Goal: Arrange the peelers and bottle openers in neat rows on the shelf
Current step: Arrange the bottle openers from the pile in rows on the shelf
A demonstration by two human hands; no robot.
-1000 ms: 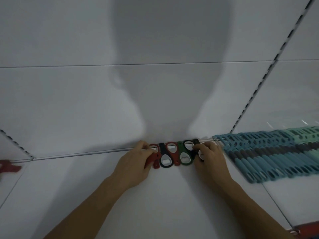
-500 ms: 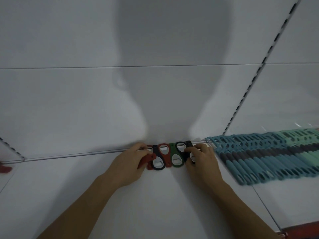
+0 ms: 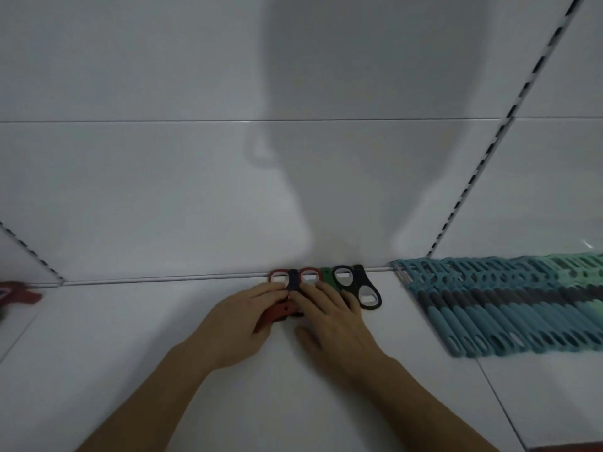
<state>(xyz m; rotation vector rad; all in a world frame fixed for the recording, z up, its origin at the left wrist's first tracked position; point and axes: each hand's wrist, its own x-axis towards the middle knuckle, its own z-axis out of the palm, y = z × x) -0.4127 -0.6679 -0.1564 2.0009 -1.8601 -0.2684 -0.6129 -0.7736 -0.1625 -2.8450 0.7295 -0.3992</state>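
Several bottle openers (image 3: 342, 278) in red, dark blue, green and black lie side by side against the back wall of the white shelf (image 3: 130, 337). A black opener (image 3: 368, 291) at the right end lies free, slightly slanted. My left hand (image 3: 241, 324) rests on the red opener (image 3: 277, 314) at the left end, fingers curled over it. My right hand (image 3: 329, 314) lies flat over the middle openers, fingertips touching the left hand's. To the right, a long row of teal and green peelers (image 3: 505, 308) lies overlapped on the shelf.
A red item (image 3: 16, 293) lies at the far left on the neighbouring shelf section. Slotted uprights (image 3: 483, 151) run up the back wall. Bare shelf surface stretches left of my hands and in front of them.
My right hand has slid left from the row's right end onto the middle openers, uncovering the black opener. The hands now meet. The view shifted slightly right.
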